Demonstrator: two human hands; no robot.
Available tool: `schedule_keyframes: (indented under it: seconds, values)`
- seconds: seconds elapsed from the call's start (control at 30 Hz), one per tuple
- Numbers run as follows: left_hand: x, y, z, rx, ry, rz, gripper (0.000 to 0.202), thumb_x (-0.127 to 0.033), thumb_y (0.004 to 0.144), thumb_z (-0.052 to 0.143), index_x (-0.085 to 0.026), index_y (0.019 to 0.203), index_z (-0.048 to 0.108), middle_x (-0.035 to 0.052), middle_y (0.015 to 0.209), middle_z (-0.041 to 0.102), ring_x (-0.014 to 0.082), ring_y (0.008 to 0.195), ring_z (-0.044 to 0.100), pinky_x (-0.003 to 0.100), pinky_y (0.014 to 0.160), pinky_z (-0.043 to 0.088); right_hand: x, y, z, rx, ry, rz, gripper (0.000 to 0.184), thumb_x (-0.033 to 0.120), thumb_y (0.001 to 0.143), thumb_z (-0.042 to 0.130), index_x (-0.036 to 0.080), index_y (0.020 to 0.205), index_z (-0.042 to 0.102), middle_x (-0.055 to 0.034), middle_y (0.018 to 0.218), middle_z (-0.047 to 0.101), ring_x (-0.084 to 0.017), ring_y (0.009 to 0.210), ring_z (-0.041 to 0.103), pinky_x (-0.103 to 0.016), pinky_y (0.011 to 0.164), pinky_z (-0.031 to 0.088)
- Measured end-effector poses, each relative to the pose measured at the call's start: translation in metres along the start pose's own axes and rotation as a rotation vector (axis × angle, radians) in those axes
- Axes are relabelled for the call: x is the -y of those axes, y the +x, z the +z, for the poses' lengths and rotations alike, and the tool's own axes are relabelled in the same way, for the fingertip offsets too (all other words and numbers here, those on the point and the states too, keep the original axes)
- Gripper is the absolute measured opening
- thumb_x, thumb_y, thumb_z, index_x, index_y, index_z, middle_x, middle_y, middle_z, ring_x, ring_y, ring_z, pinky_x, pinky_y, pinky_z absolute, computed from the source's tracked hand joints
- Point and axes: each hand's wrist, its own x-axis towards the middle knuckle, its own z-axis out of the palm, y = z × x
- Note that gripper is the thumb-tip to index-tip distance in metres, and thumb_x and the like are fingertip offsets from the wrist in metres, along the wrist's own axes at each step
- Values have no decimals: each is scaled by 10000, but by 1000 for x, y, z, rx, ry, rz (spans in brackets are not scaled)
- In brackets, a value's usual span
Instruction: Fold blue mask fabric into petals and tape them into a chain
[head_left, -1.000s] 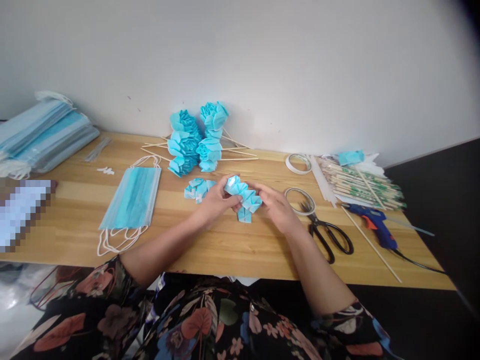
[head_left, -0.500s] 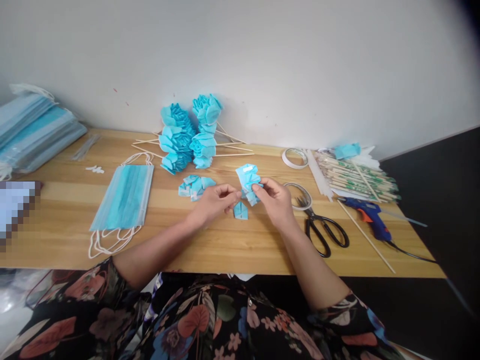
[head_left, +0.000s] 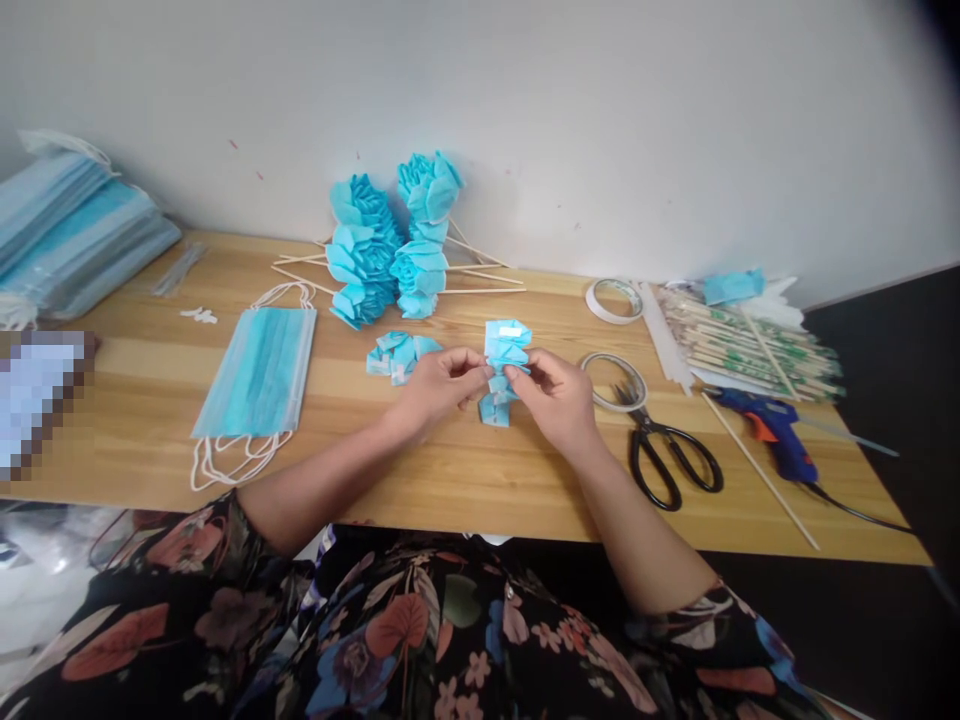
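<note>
A folded blue mask-fabric piece (head_left: 504, 350) with a white tape patch on top stands upright over the wooden table (head_left: 450, 470). My left hand (head_left: 439, 385) pinches its left side and my right hand (head_left: 553, 395) pinches its right side, fingertips almost meeting. A small folded blue bit (head_left: 493, 410) sits just below them on the table. More folded blue pieces (head_left: 397, 353) lie a little to the left of my left hand.
Blue fabric roses on wooden sticks (head_left: 394, 250) lie by the wall. A flat face mask (head_left: 259, 372) lies left, a mask stack (head_left: 71, 240) far left. On the right: tape rolls (head_left: 615, 300), black scissors (head_left: 671, 455), skewers (head_left: 742, 345), blue glue gun (head_left: 776, 435).
The folded piece went from being worked between both hands to being lifted by the right hand alone, and now both hands pinch it upright. The view shifted slightly.
</note>
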Motion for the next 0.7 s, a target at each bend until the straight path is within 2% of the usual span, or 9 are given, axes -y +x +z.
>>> schedule_keyframes:
  seconds: [0.17,0.3,0.37,0.43,0.57,0.63,0.7]
  values:
    - [-5,0,-1,13,144,72,158,-242,755,679,-166,650,589,-40,574,528,65,503,406,214,499,308,-4,0,0,35,124,88,133,323,817,652,201,768,670,6,687,633,-130,606,521,-263,576,426]
    - [-10,-1,-1,-39,324,258,150,-130,725,649,-165,598,576,-33,574,523,81,546,401,228,533,294,-9,1,0,80,262,167,163,370,797,676,206,795,682,7,698,620,-134,606,515,-270,577,438]
    - [-11,-1,-2,-59,358,329,138,-130,719,668,-166,609,594,-22,600,550,93,575,428,232,546,303,-12,3,-1,102,306,201,190,398,797,681,208,808,687,10,694,610,-130,598,504,-269,577,440]
    - [-9,-1,-4,-24,325,311,134,-206,757,689,-168,649,618,-12,618,575,99,581,460,231,551,331,-14,4,-3,97,337,219,208,414,795,685,208,820,692,9,708,619,-128,604,507,-266,585,444]
    - [-7,3,-8,68,165,141,304,-443,852,625,-169,722,603,-14,583,557,97,505,498,236,521,401,-17,4,-5,61,357,215,200,403,788,699,205,816,701,12,716,632,-124,611,518,-262,589,446]
    - [-6,3,-7,93,124,99,301,-456,830,653,-168,758,603,-15,605,566,97,499,511,234,503,417,-17,4,-5,75,341,201,190,390,795,701,200,803,706,20,685,617,-116,594,508,-255,575,436]
    - [-6,3,-6,102,119,82,267,-401,780,720,-166,738,600,-25,599,557,85,499,495,217,484,399,-15,3,-4,93,307,194,191,382,799,704,193,771,704,28,648,597,-108,574,495,-246,553,422]
